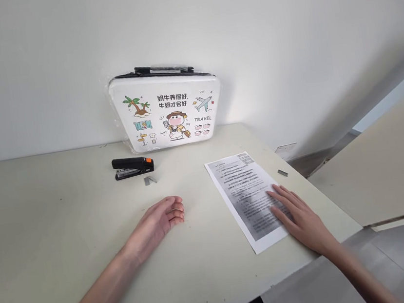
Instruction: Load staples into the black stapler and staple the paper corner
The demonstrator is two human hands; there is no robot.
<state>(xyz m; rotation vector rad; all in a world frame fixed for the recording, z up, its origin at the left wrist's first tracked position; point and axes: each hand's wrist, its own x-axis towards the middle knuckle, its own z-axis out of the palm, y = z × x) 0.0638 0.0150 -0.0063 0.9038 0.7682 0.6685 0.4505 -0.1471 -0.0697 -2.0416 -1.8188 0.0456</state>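
Right hand [301, 223]: released, palm down, fingers extended and slightly spread, fingertips on the right margin of the printed paper [243, 200] – flat contact, without a grasp. Left hand [161, 215]: also released, fingers loosely curled, lying on its side on the table [65, 212], well left of the paper. The paper lies flat between the hands, mostly to the left of the right hand and extending farther away than its fingertips. Just right of the paper lies a grey staple strip [282, 173]. Beyond the left hand are small grey metal pieces [147, 181], then a black stapler [133, 167] with an orange patch. Farthest, a white carry case [182, 82] stands on edge near the wall [287, 62] – closed, contents not visible.
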